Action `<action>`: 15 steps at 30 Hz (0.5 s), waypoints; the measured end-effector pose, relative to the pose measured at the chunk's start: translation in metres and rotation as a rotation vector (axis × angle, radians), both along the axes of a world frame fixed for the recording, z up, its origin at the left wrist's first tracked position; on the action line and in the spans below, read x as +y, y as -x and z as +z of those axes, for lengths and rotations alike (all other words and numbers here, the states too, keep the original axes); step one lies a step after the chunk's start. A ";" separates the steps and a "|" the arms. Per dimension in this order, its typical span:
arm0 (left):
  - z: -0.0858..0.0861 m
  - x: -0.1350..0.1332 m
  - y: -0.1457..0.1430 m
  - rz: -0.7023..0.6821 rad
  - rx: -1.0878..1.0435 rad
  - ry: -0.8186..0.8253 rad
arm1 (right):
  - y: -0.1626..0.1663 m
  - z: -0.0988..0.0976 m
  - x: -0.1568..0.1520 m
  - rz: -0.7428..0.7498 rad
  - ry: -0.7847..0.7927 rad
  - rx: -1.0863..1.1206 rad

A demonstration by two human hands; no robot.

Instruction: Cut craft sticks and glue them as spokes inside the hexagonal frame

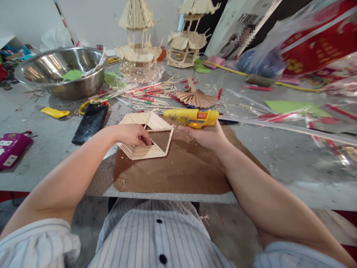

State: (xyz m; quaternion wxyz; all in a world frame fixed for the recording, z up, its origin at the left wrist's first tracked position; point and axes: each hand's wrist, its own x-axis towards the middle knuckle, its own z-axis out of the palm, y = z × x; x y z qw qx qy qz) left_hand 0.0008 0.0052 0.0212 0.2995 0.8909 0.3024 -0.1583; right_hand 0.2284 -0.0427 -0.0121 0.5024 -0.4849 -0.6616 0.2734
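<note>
A hexagonal frame of thin wooden sticks lies on a brown sheet; several of its wedges are filled with sticks, and the right side is an open outline. Over its left part rests my left hand, fingers curled and pinched at the inner edge of the lower wedge. Whether a loose stick is also between those fingertips is hidden. My right hand grips a yellow hot glue gun, its nozzle pointing left above the frame's upper right. A long clear glue stick extends from its rear.
Behind are two stick pagodas, a steel bowl, scattered red-tipped sticks and a brown paper fan. A phone, yellow cutter and purple box lie left. Plastic bags stand at right.
</note>
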 end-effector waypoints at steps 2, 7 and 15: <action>0.001 -0.001 0.000 0.008 0.003 0.004 | 0.000 0.001 0.000 0.004 0.003 0.001; 0.004 -0.001 0.000 0.047 0.013 -0.009 | 0.000 0.002 -0.001 0.007 0.005 0.014; 0.006 -0.001 0.001 0.022 0.039 -0.005 | 0.000 -0.002 0.001 0.005 -0.006 0.028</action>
